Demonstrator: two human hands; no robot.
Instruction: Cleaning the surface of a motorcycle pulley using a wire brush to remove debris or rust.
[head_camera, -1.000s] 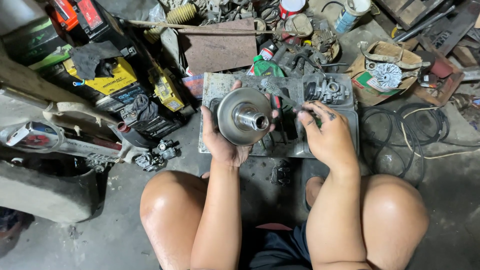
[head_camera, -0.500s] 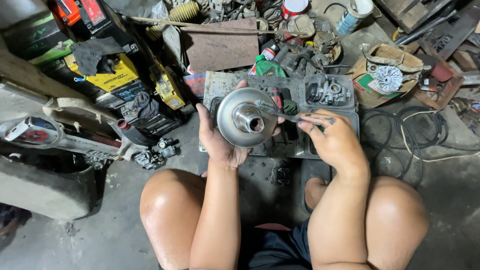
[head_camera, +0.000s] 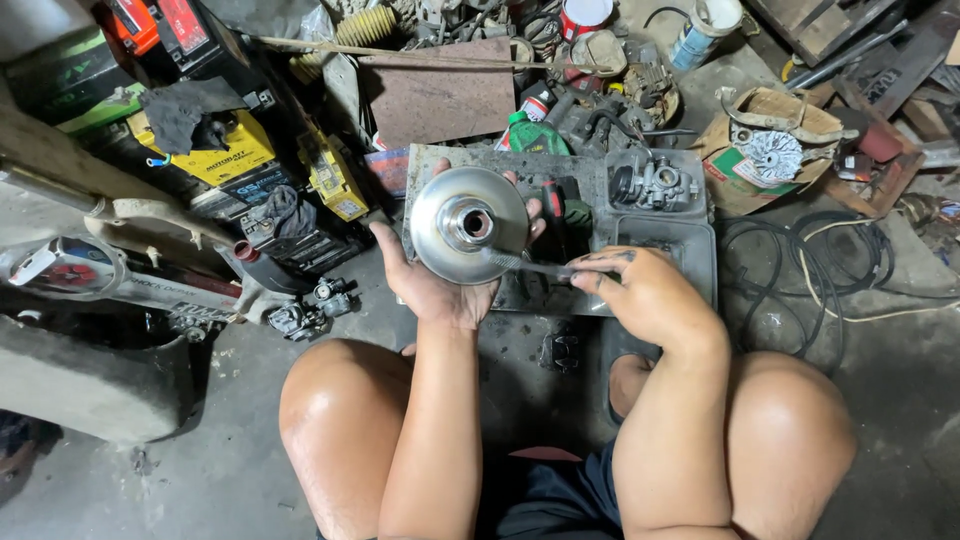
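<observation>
My left hand (head_camera: 432, 282) holds up a round silver metal pulley disc (head_camera: 468, 225) with a hollow hub in its middle, face towards me. My right hand (head_camera: 640, 290) grips a thin metal tool (head_camera: 525, 264) whose tip lies against the disc's lower right face. Both hands are above a grey metal tray (head_camera: 660, 235) on the floor, between my bare knees.
A carburettor (head_camera: 655, 182) sits on the tray's far right. Yellow and black batteries (head_camera: 225, 150) stack at the left, next to a scooter body panel (head_camera: 70, 270). A cardboard box with a fan part (head_camera: 770, 150), black cables (head_camera: 830, 260) and cans lie at the back and right.
The disc has tilted so that its face and hub opening point at me. My right hand moved down and now lays the thin tool across the disc's face.
</observation>
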